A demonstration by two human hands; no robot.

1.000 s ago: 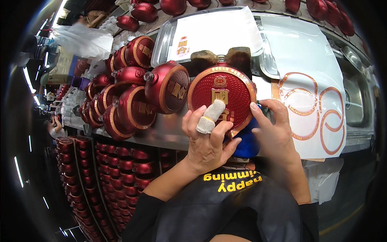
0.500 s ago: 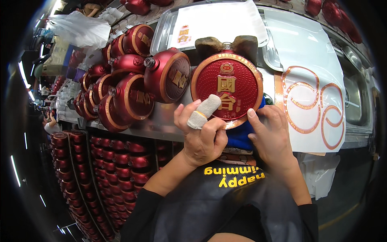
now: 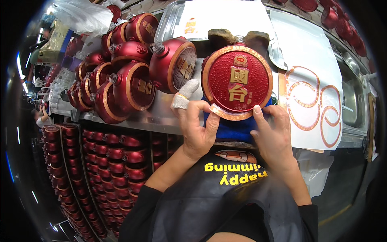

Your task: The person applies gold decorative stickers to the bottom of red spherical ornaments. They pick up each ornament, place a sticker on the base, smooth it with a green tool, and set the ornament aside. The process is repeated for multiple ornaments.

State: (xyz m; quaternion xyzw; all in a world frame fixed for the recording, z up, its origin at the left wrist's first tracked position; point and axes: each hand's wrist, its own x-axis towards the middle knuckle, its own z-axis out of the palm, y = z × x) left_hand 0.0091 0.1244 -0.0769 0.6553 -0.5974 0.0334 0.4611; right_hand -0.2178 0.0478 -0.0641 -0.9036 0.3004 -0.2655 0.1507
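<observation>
A round, flat red bottle point(image 3: 260, 90) with raised gold characters and an orange-gold printed rim lies face up before me. Its neck end rests at a dark two-lobed support point(image 3: 258, 39), and blue cloth point(image 3: 236, 132) shows beneath its near edge. My left hand point(image 3: 196, 127) pinches the loose end of a decal strip point(image 3: 219, 111) between thumb and forefinger, at the rim's lower left. That end stands off the rim. A pale fabric cover wraps another left finger, which points up. My right hand point(image 3: 276, 131) presses its thumb on the rim's lower right, fingers curled beside the bottle.
Several similar red bottles point(image 3: 135, 88) are piled to the left, one close to the working bottle. Behind is a metal tray point(image 3: 171, 26) with a white sheet. At right, a sheet point(image 3: 296, 135) bears curved orange strips beside a sink point(image 3: 354, 107). Racked bottles point(image 3: 117, 165) stand below left.
My left hand has shifted left and now holds the strip's end lifted from the rim, where earlier it lay against the bottle. The right thumb stays on the rim. The whole view has shifted slightly.
</observation>
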